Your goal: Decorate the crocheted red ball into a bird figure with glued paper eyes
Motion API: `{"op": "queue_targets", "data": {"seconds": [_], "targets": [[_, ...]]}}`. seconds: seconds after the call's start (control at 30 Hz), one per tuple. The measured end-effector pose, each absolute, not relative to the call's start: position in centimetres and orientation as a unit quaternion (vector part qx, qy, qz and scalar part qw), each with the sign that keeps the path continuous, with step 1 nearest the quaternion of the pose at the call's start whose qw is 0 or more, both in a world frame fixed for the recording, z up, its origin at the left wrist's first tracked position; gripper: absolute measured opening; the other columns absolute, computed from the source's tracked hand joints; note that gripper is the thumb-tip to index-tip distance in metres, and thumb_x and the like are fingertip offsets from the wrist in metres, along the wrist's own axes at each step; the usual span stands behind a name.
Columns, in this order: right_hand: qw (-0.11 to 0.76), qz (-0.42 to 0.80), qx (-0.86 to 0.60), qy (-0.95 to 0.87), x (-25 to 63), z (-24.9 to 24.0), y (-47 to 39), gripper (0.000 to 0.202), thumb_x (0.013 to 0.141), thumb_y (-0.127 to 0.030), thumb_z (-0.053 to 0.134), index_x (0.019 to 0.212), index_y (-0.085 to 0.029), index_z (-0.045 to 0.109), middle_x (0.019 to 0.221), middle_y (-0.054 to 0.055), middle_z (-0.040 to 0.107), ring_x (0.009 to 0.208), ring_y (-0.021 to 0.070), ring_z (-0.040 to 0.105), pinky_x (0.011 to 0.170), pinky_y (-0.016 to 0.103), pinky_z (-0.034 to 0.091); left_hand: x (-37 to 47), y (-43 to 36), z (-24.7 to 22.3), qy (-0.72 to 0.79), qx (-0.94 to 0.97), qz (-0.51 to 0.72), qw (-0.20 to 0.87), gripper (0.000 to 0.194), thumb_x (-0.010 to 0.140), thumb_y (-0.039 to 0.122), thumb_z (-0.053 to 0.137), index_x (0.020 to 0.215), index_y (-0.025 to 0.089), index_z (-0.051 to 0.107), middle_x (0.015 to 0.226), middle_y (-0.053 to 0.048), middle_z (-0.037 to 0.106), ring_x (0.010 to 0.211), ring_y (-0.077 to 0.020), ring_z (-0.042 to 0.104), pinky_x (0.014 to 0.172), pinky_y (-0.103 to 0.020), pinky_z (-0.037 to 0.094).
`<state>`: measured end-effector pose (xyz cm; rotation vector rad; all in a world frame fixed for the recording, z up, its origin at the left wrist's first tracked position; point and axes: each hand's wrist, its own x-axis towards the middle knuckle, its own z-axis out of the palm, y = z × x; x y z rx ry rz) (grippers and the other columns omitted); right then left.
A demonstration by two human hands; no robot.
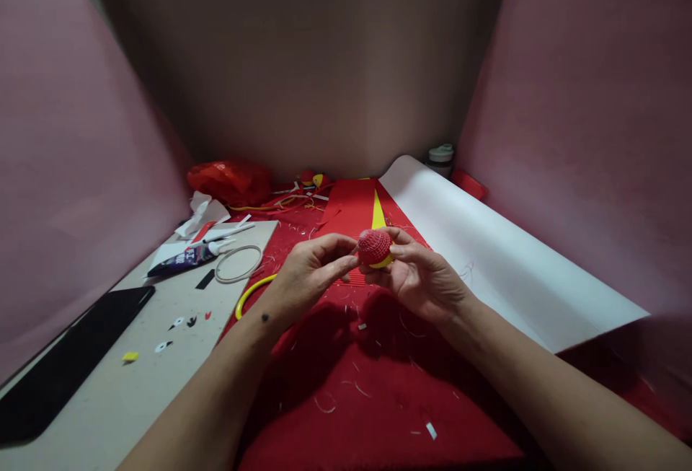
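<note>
A small red ball with a coiled, ribbed surface and a yellow underside point(375, 247) is held above the red cloth. My right hand point(419, 269) is closed round its right side, with thumb and fingers on it. My left hand point(318, 265) pinches at the ball's left edge. Whatever lies between those left fingertips is too small to make out. Red sheets point(346, 208) and a yellow pointed strip point(378, 211) lie behind the hands. Part of a yellow ring point(246, 299) shows behind my left forearm.
On the grey board point(178, 399) lie a glue tube point(187, 258), a grey ring point(238, 264), a black sheet point(70, 370) and small eye-shaped cutouts point(163, 347). A white sheet point(486, 254) covers the right. Farther back are a red bag point(230, 181) and a lidded cup point(440, 157).
</note>
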<state>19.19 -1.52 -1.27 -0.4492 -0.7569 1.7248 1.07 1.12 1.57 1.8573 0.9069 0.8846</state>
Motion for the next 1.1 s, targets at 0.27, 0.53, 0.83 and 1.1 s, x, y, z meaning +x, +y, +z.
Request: {"op": "queue_targets", "data": {"seconds": [0.27, 0.53, 0.83, 1.1], "targets": [[0.572, 0.736, -0.184, -0.311, 19.0, -1.5, -1.5, 0.024, 0.071, -0.015, 0.068, 0.094, -0.022, 0.063, 0.095, 0.003, 0.066, 0.083, 0.0184, 0.061, 0.078, 0.033, 0.050, 1.1, 0.8, 1.8, 0.357, 0.746, 0.347, 0.442, 0.021, 0.081, 0.030, 0.065, 0.096, 0.015, 0.067, 0.076, 0.001, 0.066, 0.061, -0.0069, 0.056, 0.061, -0.020, 0.047], [0.586, 0.721, -0.200, -0.311, 18.7, -1.4, -1.5, 0.021, 0.071, -0.016, 0.070, 0.090, -0.022, 0.064, 0.097, 0.004, 0.065, 0.087, 0.0202, 0.060, 0.083, 0.036, 0.050, 1.5, 1.0, 1.2, 0.385, 0.729, 0.351, 0.445, 0.020, 0.082, 0.031, 0.064, 0.090, 0.014, 0.066, 0.080, -0.001, 0.066, 0.058, -0.0071, 0.054, 0.057, -0.021, 0.046], [0.589, 0.706, -0.236, -0.314, 18.7, -1.5, -1.4, 0.026, 0.067, -0.018, 0.071, 0.089, -0.023, 0.059, 0.097, 0.003, 0.065, 0.086, 0.0208, 0.060, 0.084, 0.038, 0.048, 1.8, 0.8, 1.4, 0.415, 0.724, 0.350, 0.425, 0.014, 0.081, 0.027, 0.063, 0.079, 0.013, 0.066, 0.067, 0.001, 0.062, 0.053, -0.0075, 0.054, 0.054, -0.021, 0.043], [0.610, 0.674, -0.265, -0.321, 18.4, -1.4, -1.4, 0.017, 0.066, -0.020, 0.072, 0.080, -0.023, 0.062, 0.094, 0.004, 0.065, 0.096, 0.0228, 0.058, 0.095, 0.040, 0.042, 2.2, 0.5, 1.3, 0.432, 0.725, 0.338, 0.415, 0.019, 0.083, 0.029, 0.061, 0.072, 0.014, 0.063, 0.059, 0.002, 0.059, 0.051, -0.0090, 0.054, 0.052, -0.021, 0.042]]}}
